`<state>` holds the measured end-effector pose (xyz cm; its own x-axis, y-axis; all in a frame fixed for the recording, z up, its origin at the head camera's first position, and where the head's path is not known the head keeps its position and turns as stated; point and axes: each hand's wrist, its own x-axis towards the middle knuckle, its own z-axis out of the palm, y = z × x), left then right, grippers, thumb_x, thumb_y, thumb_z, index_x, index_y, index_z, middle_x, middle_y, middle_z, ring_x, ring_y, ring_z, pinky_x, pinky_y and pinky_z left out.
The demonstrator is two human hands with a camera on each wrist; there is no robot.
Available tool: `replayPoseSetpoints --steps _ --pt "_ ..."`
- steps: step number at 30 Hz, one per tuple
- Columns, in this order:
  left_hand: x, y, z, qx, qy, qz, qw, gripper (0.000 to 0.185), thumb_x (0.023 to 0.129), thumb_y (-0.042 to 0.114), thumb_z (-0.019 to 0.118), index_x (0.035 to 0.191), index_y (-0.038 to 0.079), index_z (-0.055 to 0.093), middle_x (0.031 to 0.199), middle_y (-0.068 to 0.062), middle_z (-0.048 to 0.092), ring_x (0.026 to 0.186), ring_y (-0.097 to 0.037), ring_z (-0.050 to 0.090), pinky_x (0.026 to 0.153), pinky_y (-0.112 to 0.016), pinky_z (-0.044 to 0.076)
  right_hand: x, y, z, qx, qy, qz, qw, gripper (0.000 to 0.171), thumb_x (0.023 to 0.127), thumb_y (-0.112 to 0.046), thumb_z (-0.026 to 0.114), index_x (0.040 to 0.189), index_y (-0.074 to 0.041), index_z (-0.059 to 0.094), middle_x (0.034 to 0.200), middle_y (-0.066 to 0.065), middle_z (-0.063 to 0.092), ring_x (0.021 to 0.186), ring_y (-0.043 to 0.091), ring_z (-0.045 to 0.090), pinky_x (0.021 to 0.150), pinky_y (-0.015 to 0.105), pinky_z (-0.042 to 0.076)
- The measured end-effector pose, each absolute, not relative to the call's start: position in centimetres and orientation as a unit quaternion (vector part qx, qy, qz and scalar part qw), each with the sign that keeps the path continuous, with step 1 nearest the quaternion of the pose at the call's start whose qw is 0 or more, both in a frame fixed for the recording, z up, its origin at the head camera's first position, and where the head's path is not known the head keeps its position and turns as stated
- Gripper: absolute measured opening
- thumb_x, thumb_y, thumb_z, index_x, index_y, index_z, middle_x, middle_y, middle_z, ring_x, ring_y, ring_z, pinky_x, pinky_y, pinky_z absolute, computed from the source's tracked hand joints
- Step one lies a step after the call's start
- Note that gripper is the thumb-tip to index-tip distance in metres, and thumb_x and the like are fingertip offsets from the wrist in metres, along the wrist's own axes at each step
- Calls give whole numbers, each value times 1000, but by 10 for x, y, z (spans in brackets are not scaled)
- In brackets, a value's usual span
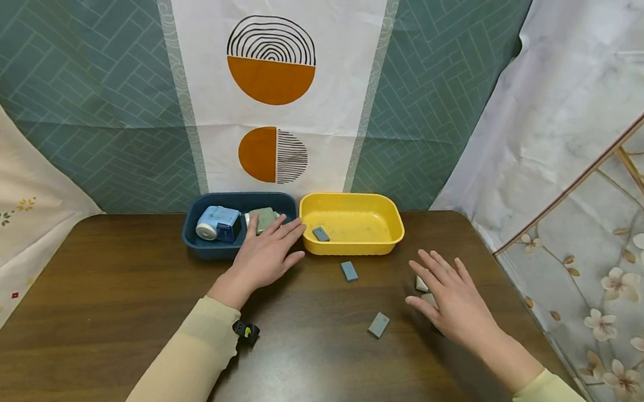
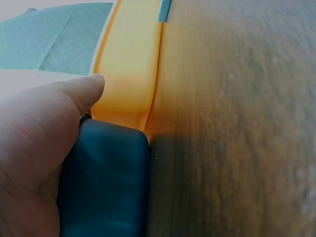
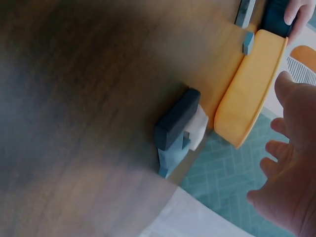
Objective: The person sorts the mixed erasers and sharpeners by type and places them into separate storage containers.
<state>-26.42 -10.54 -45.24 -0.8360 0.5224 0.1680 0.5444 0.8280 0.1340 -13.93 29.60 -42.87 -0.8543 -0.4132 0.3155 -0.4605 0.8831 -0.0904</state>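
Blue-grey blocks lay scattered on the wooden desk (image 1: 120,273): the right hand (image 1: 451,298) hovered flat, fingers spread, over a small pile (image 1: 422,285), while the left hand (image 1: 264,253) rested open-fingered on the dark blue tray (image 1: 193,231) beside the yellow tray (image 1: 391,223).

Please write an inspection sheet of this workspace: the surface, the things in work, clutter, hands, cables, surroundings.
Surface: dark wooden table.
Things in work: blue tray holding a blue-white device and a green block; yellow tray touching it, with one grey-blue block inside; two grey-blue blocks on the table; a small pile of blocks under the right hand.
Clutter: nothing seen.
Hands: left hand rests flat on the blue tray's rim; right hand spread open over the pile, contact unclear.
Cables: nothing seen.
Surroundings: patterned cloth backdrops behind and beside the table.
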Motion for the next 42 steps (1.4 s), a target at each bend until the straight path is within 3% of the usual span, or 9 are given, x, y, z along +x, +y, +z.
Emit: replayPoseSetpoints --steps 27,37,42 --pt "-264 -108 -452 -280 -954 -85 65 68 115 48 59 173 20 40 179 2 32 167 -31 25 130 -74 -1 -108 262 -440 264 -957 54 108 77 101 -47 81 164 -10 54 177 12 37 161 40 38 126 71 28" --pt "-264 -106 -453 -279 -955 -74 64 67 116 52 53 174 21 38 180 3 31 168 -30 24 130 -74 -1 -104 256 -447 274 -956 43 97 81 99 -50 81 163 -9 55 176 15 38 160 41 39 125 71 31" --pt "-263 -105 -452 -282 -954 -76 69 67 115 49 57 172 20 42 179 2 34 167 -31 27 130 -75 0 -102 253 -449 274 -957 35 84 79 100 -51 80 162 -8 56 175 16 39 160 42 39 126 69 32"
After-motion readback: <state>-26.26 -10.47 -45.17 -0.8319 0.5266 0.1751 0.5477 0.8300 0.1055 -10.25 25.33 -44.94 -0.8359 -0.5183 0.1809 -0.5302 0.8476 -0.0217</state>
